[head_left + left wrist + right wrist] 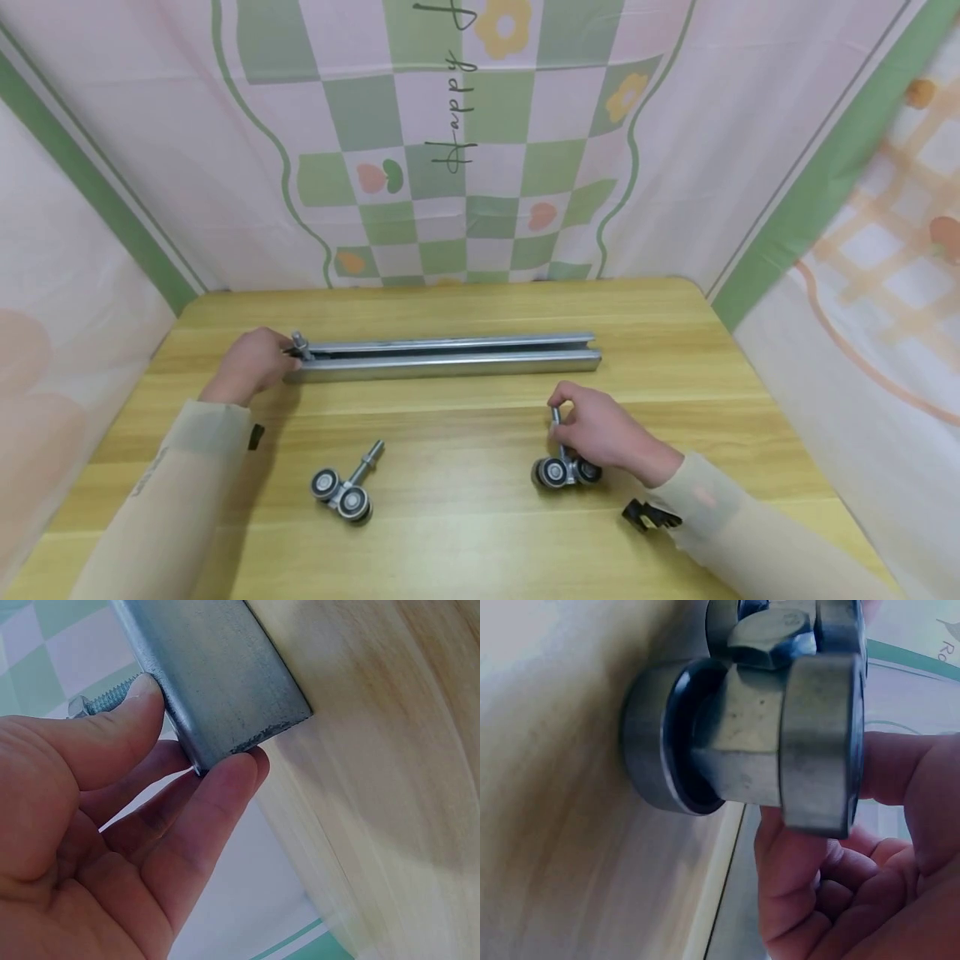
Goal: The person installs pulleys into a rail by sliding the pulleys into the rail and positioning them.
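Observation:
A metal channel rail point(457, 367) lies across the table with its slot facing up. My left hand point(253, 362) holds the rail's left end, thumb along the edge and fingertips at the end face. Beside the thumb, a threaded bolt point(112, 695) with a nut stands up at the slot; whatever is below it inside the rail is hidden. In front of the rail's right end, my right hand point(606, 427) pinches the upright bolt of a roller trolley point(554, 473), wheels down. Its wheels and hex nut point(772, 637) fill the right wrist view.
A second roller trolley point(352, 498) lies on the left front of the wooden table point(450, 550), its bolt slanting up to the right. Printed cloth curtains point(495, 167) enclose the table at the back and both sides. Black straps point(651, 515) show near the cuffs.

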{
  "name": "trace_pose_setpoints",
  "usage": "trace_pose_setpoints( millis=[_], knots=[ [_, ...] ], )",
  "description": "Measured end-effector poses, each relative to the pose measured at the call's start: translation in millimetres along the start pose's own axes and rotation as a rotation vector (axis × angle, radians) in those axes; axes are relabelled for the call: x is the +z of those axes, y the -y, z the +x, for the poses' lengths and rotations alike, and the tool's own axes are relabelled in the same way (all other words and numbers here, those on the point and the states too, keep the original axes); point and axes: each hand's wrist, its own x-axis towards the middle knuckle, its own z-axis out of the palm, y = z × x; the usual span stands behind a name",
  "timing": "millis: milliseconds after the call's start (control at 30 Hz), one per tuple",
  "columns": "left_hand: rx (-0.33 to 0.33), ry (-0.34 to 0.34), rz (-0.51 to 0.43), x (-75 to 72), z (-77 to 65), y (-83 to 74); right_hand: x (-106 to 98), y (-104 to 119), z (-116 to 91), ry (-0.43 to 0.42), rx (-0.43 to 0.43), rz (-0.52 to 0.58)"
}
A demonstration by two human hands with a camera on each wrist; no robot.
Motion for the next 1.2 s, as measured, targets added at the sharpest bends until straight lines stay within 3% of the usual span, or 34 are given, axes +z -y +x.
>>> trace_pose_setpoints(
  millis=[200,500,1200],
  knots=[
    [0.011,-0.004,0.004,0.3,-0.9,-0.3,-5.1,3.5,-3.2,-0.036,-0.055,-0.033],
    [0.007,0.002,0.005,0.2,-1.4,-0.8,-12.3,10.2,-9.3,-0.168,-0.127,-0.090],
    [0.016,-0.006,0.010,1.8,1.7,1.3,-9.4,1.0,-14.1,-0.376,-0.363,-0.241]
  ],
)
